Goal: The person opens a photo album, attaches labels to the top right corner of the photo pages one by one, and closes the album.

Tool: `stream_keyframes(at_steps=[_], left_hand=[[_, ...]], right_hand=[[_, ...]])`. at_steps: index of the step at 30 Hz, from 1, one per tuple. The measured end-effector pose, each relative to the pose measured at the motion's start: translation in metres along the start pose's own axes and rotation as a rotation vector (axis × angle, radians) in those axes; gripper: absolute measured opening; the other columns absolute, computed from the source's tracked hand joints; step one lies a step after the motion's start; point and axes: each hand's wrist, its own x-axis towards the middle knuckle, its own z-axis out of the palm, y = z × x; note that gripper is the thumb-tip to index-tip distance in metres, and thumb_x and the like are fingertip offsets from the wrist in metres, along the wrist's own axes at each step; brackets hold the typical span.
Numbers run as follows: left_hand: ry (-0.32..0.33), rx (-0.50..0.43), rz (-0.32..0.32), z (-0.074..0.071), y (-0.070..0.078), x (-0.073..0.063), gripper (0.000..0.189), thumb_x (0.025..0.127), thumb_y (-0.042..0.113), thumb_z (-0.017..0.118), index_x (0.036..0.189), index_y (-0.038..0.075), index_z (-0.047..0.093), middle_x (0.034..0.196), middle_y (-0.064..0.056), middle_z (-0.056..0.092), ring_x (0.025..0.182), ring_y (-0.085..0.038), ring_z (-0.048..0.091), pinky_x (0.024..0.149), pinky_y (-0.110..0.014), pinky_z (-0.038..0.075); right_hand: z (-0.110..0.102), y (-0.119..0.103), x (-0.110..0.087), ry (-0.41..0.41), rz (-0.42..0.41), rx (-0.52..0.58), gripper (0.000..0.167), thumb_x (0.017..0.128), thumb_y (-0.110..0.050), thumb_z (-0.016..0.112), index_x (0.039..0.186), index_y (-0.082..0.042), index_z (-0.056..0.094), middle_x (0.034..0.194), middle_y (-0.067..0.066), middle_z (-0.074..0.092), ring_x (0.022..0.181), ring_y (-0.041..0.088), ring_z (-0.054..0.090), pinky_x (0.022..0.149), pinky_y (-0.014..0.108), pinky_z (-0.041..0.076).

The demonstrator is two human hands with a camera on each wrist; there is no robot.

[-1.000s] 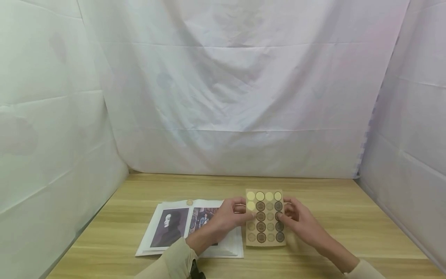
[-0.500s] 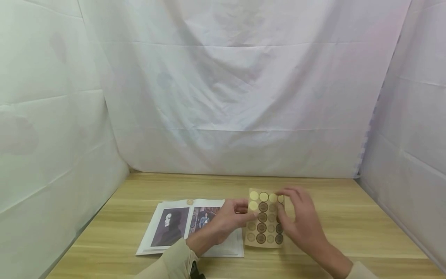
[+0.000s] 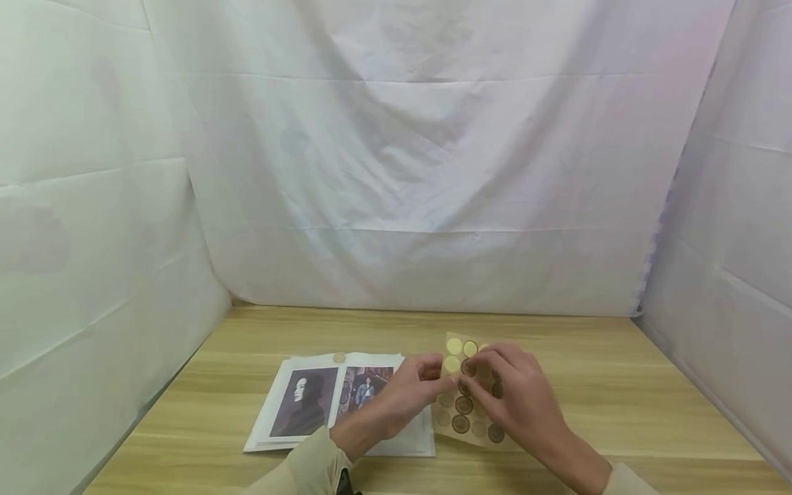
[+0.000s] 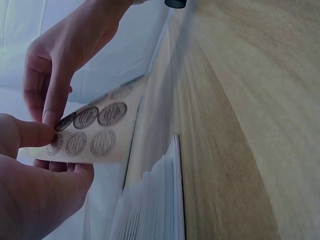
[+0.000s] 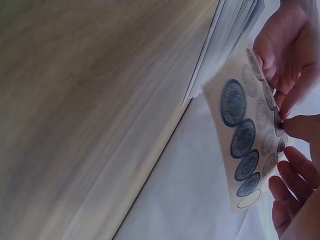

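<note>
A tan sheet of round stickers (image 3: 460, 424) is held up over the table. My left hand (image 3: 405, 395) grips its left edge, thumb in front and fingers behind. My right hand (image 3: 522, 388) reaches across its face, thumb and index finger pinching at a dark-ringed round sticker in the second column. In the left wrist view, the right thumb and left thumb nearly meet at the edge of the sheet (image 4: 115, 145). The sheet (image 5: 245, 142) bends slightly in the right wrist view. Pale bare circles line its top; the right hand covers part of the right columns.
An open photo album (image 3: 260, 440) lies left of the sheet, partly under my left forearm, showing a dark portrait (image 3: 303, 405) and a street picture (image 3: 365, 392). One round sticker (image 3: 339, 357) sits at its top edge. White cloth (image 3: 408, 172) surrounds the wooden table (image 3: 619, 385).
My right hand has left the sheet's right edge and moved left across its face to the second column. The sheet has tilted a little; my left hand keeps its grip.
</note>
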Motion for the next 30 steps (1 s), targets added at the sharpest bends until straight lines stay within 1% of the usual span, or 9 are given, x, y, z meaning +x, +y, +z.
stream_keyframes(at_steps=[2,5,7,12,16,19,24,26,30], left_hand=[[-0.002,0.005,0.006,0.0014,0.001,-0.0007,0.026,0.106,0.022,0.069,0.129,0.01,0.074,0.123,-0.005,0.077,0.112,-0.018,0.07,0.106,-0.039,0.055],[-0.009,0.007,0.017,0.0029,0.0019,-0.0014,0.026,0.107,0.021,0.067,0.129,0.01,0.074,0.124,-0.004,0.076,0.116,-0.018,0.069,0.112,-0.041,0.053],[-0.02,0.009,0.023,0.0031,0.002,-0.0017,0.025,0.108,0.022,0.066,0.129,0.01,0.074,0.124,-0.004,0.076,0.117,-0.017,0.068,0.114,-0.042,0.051],[-0.049,0.019,0.029,0.0022,0.0009,-0.0018,0.025,0.109,0.024,0.065,0.129,0.013,0.074,0.125,-0.002,0.075,0.118,-0.017,0.068,0.115,-0.04,0.05],[-0.051,0.046,0.042,0.0019,0.0006,-0.0019,0.025,0.11,0.025,0.064,0.129,0.014,0.074,0.127,-0.002,0.076,0.12,-0.016,0.068,0.115,-0.041,0.05],[-0.043,0.06,0.045,0.0022,0.0012,-0.0021,0.025,0.11,0.025,0.064,0.13,0.014,0.074,0.127,-0.002,0.076,0.119,-0.016,0.068,0.114,-0.039,0.05],[-0.026,0.053,0.039,0.0031,0.0017,-0.0026,0.024,0.109,0.024,0.065,0.129,0.012,0.073,0.123,-0.003,0.076,0.114,-0.017,0.07,0.105,-0.034,0.054],[-0.023,0.047,0.036,0.0034,0.0015,-0.0026,0.024,0.109,0.022,0.065,0.128,0.01,0.073,0.122,-0.004,0.076,0.112,-0.017,0.071,0.102,-0.033,0.055],[-0.025,0.036,0.033,0.0034,0.0005,-0.0021,0.024,0.109,0.022,0.065,0.128,0.009,0.072,0.121,-0.005,0.076,0.11,-0.018,0.072,0.098,-0.031,0.057]], right_hand=[[-0.0004,-0.0001,-0.0001,0.003,-0.002,-0.013,0.03,0.076,-0.026,0.098,0.097,-0.02,0.077,0.1,-0.009,0.071,0.096,0.009,0.064,0.088,0.03,0.047],[-0.0011,-0.0005,-0.0001,0.006,-0.005,-0.022,0.029,0.076,-0.025,0.098,0.097,-0.019,0.078,0.099,-0.01,0.072,0.094,0.009,0.065,0.087,0.033,0.05],[-0.0016,-0.001,0.0,0.004,-0.005,-0.027,0.028,0.076,-0.024,0.097,0.096,-0.02,0.078,0.098,-0.01,0.072,0.093,0.009,0.066,0.086,0.034,0.051],[-0.0029,-0.0027,-0.0001,0.006,-0.017,-0.05,0.027,0.074,-0.021,0.098,0.095,-0.021,0.08,0.098,-0.012,0.074,0.091,0.008,0.069,0.079,0.032,0.051],[-0.0031,-0.0046,0.0004,0.025,-0.039,-0.064,0.027,0.073,-0.017,0.097,0.095,-0.022,0.081,0.097,-0.012,0.075,0.087,0.008,0.07,0.074,0.031,0.051],[-0.0025,-0.006,0.0016,0.034,-0.043,-0.066,0.025,0.075,-0.015,0.095,0.094,-0.022,0.08,0.097,-0.012,0.076,0.086,0.007,0.07,0.074,0.032,0.053],[-0.0013,-0.007,0.0031,0.04,-0.039,-0.058,0.021,0.077,-0.014,0.092,0.093,-0.022,0.08,0.096,-0.012,0.076,0.085,0.007,0.07,0.072,0.032,0.053],[-0.0013,-0.0067,0.0031,0.037,-0.034,-0.049,0.018,0.08,-0.015,0.09,0.094,-0.022,0.081,0.097,-0.012,0.077,0.085,0.007,0.071,0.072,0.032,0.053],[-0.0017,-0.0065,0.0026,0.026,-0.02,-0.039,0.019,0.081,-0.013,0.088,0.096,-0.023,0.082,0.098,-0.011,0.077,0.085,0.008,0.071,0.071,0.031,0.052]])
